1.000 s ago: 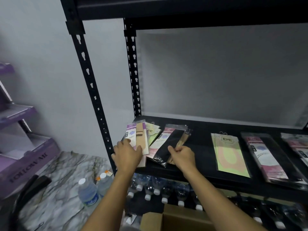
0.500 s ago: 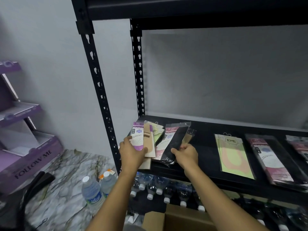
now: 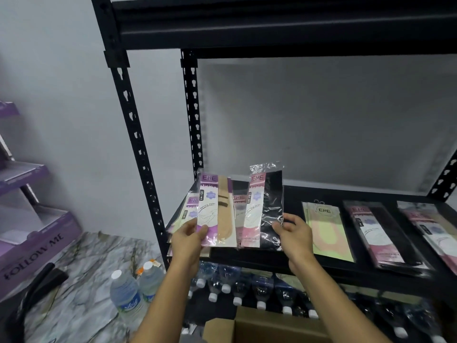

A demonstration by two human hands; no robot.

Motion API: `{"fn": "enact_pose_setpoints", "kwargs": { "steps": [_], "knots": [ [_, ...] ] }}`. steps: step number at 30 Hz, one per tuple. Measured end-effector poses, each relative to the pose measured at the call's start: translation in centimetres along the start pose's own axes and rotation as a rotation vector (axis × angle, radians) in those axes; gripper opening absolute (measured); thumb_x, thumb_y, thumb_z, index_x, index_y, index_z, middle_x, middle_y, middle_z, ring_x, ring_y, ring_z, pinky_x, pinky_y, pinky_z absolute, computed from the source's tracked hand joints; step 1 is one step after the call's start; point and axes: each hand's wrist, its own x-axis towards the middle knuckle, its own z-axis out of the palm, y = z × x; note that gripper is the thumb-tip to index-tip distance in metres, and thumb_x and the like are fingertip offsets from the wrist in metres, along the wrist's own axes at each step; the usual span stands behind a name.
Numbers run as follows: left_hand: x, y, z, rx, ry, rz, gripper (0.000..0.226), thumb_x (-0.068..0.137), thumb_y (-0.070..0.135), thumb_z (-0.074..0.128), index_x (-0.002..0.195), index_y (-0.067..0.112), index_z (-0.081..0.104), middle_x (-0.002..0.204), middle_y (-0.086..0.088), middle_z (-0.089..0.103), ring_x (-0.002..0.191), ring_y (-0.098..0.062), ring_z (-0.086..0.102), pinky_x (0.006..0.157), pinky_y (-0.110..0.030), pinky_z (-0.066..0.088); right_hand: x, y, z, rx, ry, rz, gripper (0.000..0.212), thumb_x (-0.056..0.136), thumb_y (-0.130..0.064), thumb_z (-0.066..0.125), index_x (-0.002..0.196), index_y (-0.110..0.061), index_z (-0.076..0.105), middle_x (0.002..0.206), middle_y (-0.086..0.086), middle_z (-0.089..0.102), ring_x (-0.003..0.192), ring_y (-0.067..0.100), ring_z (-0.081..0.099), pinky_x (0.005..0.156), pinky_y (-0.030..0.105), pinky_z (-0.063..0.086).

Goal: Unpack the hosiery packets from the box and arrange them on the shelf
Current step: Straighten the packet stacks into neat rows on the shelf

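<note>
My left hand [image 3: 189,237] pinches the lower edge of a purple-and-beige hosiery packet [image 3: 217,211], the front one of a fanned bunch held upright over the left end of the black shelf [image 3: 284,259]. My right hand [image 3: 295,233] grips a pink-and-black packet [image 3: 265,210] by its lower right edge, raised beside the bunch. A green packet [image 3: 326,231], a pink-and-black packet [image 3: 378,233] and a further packet [image 3: 430,226] lie flat in a row on the shelf to the right. The cardboard box [image 3: 269,328] stands open below, between my forearms.
Black slotted uprights [image 3: 138,154] frame the shelf's left end, with another shelf board overhead. Several water bottles [image 3: 247,288] lie under the shelf, two more [image 3: 128,293] stand on the marble floor. A purple cardboard display stand [image 3: 32,233] is at the left.
Both hands lifted their packets from lying low at the shelf's front edge to standing upright. The right hand's pink-and-black packet swung vertical and apart from the left hand's bunch.
</note>
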Motion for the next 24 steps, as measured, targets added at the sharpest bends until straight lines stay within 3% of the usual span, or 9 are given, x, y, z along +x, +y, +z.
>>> {"fn": "enact_pose_setpoints", "kwargs": {
  "steps": [2, 4, 6, 9, 12, 15, 21, 24],
  "knots": [
    [-0.8, -0.3, 0.2, -0.004, -0.049, 0.010, 0.043, 0.089, -0.001, 0.065, 0.130, 0.007, 0.055, 0.119, -0.013, 0.067, 0.101, -0.026, 0.068, 0.084, -0.037, 0.057, -0.2, -0.2, -1.5, 0.023, 0.009, -0.021, 0.033, 0.086, -0.010, 0.069, 0.115, -0.018, 0.058, 0.091, -0.004, 0.069, 0.085, 0.010, 0.065, 0.077, 0.026, 0.050],
    [-1.7, -0.5, 0.6, -0.060, -0.114, 0.010, 0.039, 0.089, -0.001, 0.065, 0.126, 0.009, 0.057, 0.115, -0.014, 0.068, 0.088, -0.022, 0.071, 0.070, -0.030, 0.058, -0.5, -0.4, -3.1, 0.047, 0.021, -0.043, 0.032, 0.086, -0.008, 0.069, 0.114, -0.020, 0.057, 0.089, -0.005, 0.070, 0.077, 0.002, 0.066, 0.066, 0.014, 0.047],
    [-2.3, -0.9, 1.2, -0.107, -0.151, -0.008, 0.039, 0.089, 0.001, 0.064, 0.125, 0.013, 0.057, 0.117, -0.013, 0.067, 0.091, -0.023, 0.071, 0.075, -0.033, 0.057, -0.8, -0.6, -4.6, 0.050, 0.035, -0.060, 0.034, 0.086, -0.006, 0.068, 0.117, -0.018, 0.058, 0.084, -0.009, 0.069, 0.074, -0.001, 0.064, 0.061, 0.010, 0.043],
    [-3.1, -1.3, 2.3, -0.146, -0.187, -0.019, 0.041, 0.086, 0.002, 0.066, 0.123, 0.016, 0.057, 0.123, -0.014, 0.065, 0.104, -0.029, 0.068, 0.087, -0.039, 0.055, -1.1, -0.8, -6.5, 0.053, 0.051, -0.070, 0.040, 0.086, -0.005, 0.068, 0.123, -0.013, 0.058, 0.092, -0.006, 0.067, 0.082, -0.001, 0.061, 0.065, 0.012, 0.041],
    [-3.8, -1.6, 3.1, -0.170, -0.204, -0.020, 0.038, 0.081, 0.002, 0.069, 0.111, 0.024, 0.061, 0.116, -0.005, 0.063, 0.103, -0.026, 0.069, 0.075, -0.031, 0.059, -1.5, -1.1, -8.3, 0.060, 0.070, -0.085, 0.043, 0.085, -0.006, 0.069, 0.125, -0.012, 0.057, 0.103, 0.001, 0.066, 0.084, -0.002, 0.058, 0.064, 0.011, 0.039],
    [-4.3, -1.9, 3.8, -0.190, -0.229, -0.038, 0.038, 0.080, -0.001, 0.068, 0.108, 0.024, 0.061, 0.112, -0.005, 0.065, 0.085, -0.019, 0.075, 0.063, -0.024, 0.059, -2.1, -1.3, -9.9, 0.063, 0.090, -0.108, 0.041, 0.085, -0.008, 0.070, 0.124, -0.010, 0.058, 0.090, -0.011, 0.062, 0.080, -0.005, 0.056, 0.062, 0.011, 0.039],
    [-5.8, -2.0, 5.0, -0.171, -0.277, -0.045, 0.038, 0.075, -0.002, 0.068, 0.106, 0.020, 0.062, 0.090, 0.001, 0.075, 0.080, -0.018, 0.075, 0.062, -0.026, 0.059, -3.0, -1.5, -12.3, 0.070, 0.103, -0.121, 0.039, 0.085, -0.008, 0.069, 0.122, -0.017, 0.059, 0.088, -0.017, 0.062, 0.076, -0.006, 0.059, 0.058, 0.011, 0.043],
    [-6.6, -1.9, 5.4, -0.153, -0.330, -0.024, 0.036, 0.080, -0.004, 0.065, 0.109, 0.017, 0.059, 0.086, 0.003, 0.078, 0.081, -0.019, 0.076, 0.062, -0.025, 0.059, -3.5, -1.7, -13.2, 0.072, 0.100, -0.134, 0.036, 0.084, -0.008, 0.070, 0.117, -0.020, 0.061, 0.093, -0.011, 0.067, 0.082, -0.004, 0.065, 0.062, 0.012, 0.049]
  ]
}}
